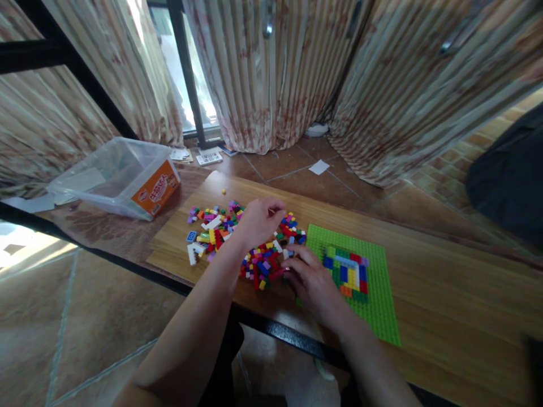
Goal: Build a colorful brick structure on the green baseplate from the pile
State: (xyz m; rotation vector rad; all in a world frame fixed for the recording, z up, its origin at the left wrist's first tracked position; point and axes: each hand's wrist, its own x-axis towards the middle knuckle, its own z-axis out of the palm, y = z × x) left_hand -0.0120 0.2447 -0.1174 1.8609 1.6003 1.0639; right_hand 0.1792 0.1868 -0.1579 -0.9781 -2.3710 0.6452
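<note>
Loose toy building bricks (pixel 263 265) in many colours lie in a pile on the wooden tabletop. Over the far side of the pile hangs my left hand (pixel 258 220), its fingers curled and its fingertips close together; whether a small brick is between them is hidden. My right hand (pixel 311 277) is at the pile's right edge, fingers curved and apart, near a red brick, with nothing visibly gripped. To its right lies a green baseplate (pixel 384 294), which carries a roughly square build of red, blue, green, white, yellow and orange bricks (pixel 350 275).
A clear plastic bin (pixel 114 175) with an orange label stands left of the board. One yellow brick (pixel 224 191) lies apart near the far edge. Curtains (pixel 271 85) hang beyond the table. A dark rounded object (pixel 509 169) is at the far right.
</note>
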